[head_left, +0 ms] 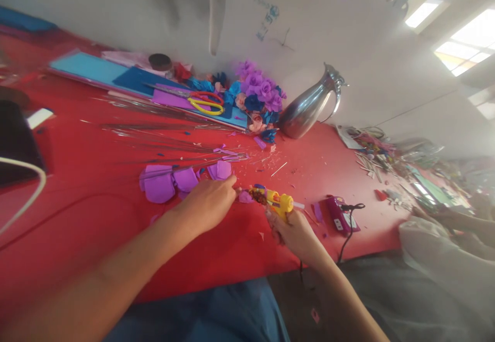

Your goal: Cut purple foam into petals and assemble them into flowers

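My right hand (288, 228) is wrapped round a yellow glue gun (280, 202), its dark, crusted nozzle end pointing left. Just left of that nozzle, my left hand (216, 197) has its fingers pinched together beside a small purple piece (245, 196); what sits between the fingertips is too small to make out. Purple petal shapes (159, 183) lie on the red table (216, 259) to the left of my left hand, and more purple pieces (219, 169) lie just behind its fingers.
Thin wires (154, 130), scissors (204, 102) on coloured sheets, a bunch of paper flowers (259, 89) and a metal jug (309, 107) stand further back. A maroon box (342, 214) with a cable is at the right. Another person's sleeve (433, 244) shows far right.
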A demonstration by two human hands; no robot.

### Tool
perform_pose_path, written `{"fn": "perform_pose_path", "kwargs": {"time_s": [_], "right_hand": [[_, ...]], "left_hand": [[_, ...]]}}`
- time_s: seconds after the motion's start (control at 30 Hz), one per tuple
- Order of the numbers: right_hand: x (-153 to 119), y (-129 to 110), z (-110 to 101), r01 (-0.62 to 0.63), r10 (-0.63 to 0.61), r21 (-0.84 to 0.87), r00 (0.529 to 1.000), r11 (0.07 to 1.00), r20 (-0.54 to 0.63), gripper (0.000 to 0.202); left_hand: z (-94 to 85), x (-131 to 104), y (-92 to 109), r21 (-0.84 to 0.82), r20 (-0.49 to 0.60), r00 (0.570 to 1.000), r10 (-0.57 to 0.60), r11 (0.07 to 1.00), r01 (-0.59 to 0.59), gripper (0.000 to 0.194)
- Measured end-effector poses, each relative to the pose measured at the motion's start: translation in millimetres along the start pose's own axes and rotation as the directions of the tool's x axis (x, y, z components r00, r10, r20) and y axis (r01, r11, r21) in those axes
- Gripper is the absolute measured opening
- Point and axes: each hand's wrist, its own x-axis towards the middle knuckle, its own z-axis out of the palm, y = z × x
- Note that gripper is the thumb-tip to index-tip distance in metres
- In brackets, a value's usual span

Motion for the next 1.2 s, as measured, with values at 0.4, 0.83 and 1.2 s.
{"fn": "perform_pose_path", "kwargs": {"time_s": [0.4,0.83,1.2], "right_hand": [[-8.1,-9.9,-3.4,-0.015,0.016,-0.061,1.000,0.998,0.018,0.047],[-23.7,-9.5,-4.1,-0.071,0.074,-0.067,0.996,0.995,0.045,0.053],[-27.5,6.7,-27.7,-0.115,0.106,0.108,0.991,0.988,0.087,0.052]], "left_hand": [[-2.6,0.1,1.1,-0.042,-0.010,1.000,0.018,0.999,-0.018,0.037],[-3.5,0.0,1.1,-0.078,-0.003,1.000,-0.016,0.997,0.016,0.038],[1.4,0.8,-3.1,-0.023,-0.008,1.000,0.030,0.999,-0.031,0.040]]}}
